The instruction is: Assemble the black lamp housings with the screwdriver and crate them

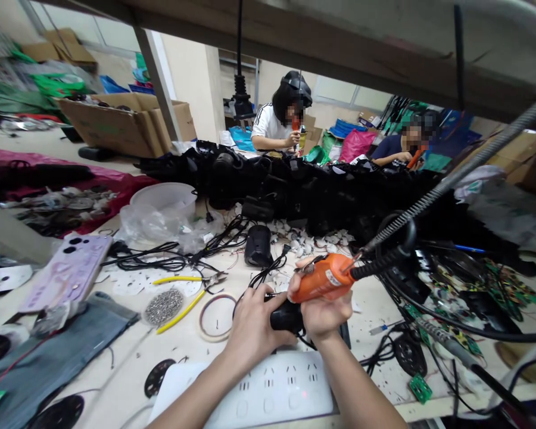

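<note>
An orange electric screwdriver (321, 279) lies sideways in my right hand (326, 316), its fingers wrapped round the body. Its nose points left toward a small black casing (288, 317) on the bench. My left hand (255, 322) is closed round that casing, with the fingers over its top. The tool's tip and the spot it meets are mostly hidden by my fingers. A black cord and a coiled metal spring (446, 182) run from the tool's rear up to the right. Another black casing (258, 245) stands just beyond my hands.
A white power strip (268, 387) lies under my forearms. Left are yellow-handled cutters (183, 310), a pile of screws (164, 307), a tape roll (217, 316) and a phone (67, 271). Circuit boards (420, 388) lie right. Black parts heap up behind; two people work beyond.
</note>
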`<state>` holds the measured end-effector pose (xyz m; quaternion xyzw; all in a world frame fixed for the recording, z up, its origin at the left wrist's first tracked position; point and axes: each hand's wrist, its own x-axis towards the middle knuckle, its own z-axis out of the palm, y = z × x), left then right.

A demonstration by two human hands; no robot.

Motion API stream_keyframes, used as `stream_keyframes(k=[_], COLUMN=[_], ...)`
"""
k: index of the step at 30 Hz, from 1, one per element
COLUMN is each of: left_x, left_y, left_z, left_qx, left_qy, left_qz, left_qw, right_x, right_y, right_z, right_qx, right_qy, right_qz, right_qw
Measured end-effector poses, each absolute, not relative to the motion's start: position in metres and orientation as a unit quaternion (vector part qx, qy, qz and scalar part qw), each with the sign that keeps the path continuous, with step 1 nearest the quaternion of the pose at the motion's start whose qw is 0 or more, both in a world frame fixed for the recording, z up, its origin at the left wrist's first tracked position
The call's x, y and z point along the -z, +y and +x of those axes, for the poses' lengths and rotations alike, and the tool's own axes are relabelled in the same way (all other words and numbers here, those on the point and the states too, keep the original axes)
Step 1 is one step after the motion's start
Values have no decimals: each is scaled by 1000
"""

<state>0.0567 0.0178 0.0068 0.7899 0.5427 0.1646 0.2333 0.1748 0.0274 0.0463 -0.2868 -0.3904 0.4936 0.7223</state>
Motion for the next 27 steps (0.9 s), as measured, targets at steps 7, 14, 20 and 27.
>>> stream_keyframes(k=[7,14,20,27], left_x=[-9,6,8,6], left_y=[17,14,11,13], left_z=[44,17,15,14], left_qx=[-218,-253,-275,-290], left_qy=[508,516,516,501], left_qz=[769,720,701,704], left_qw=[320,389,408,413], right_x=[-78,-78,-56,-24], right_y=[13,18,28,32], right_z=[173,144,128,125], right_qx=[-509,-541,-548,-521], right_qy=[-388,-376,-383,-402], right_qz=[-249,-243,-232,-251], right_qw=[727,712,707,710])
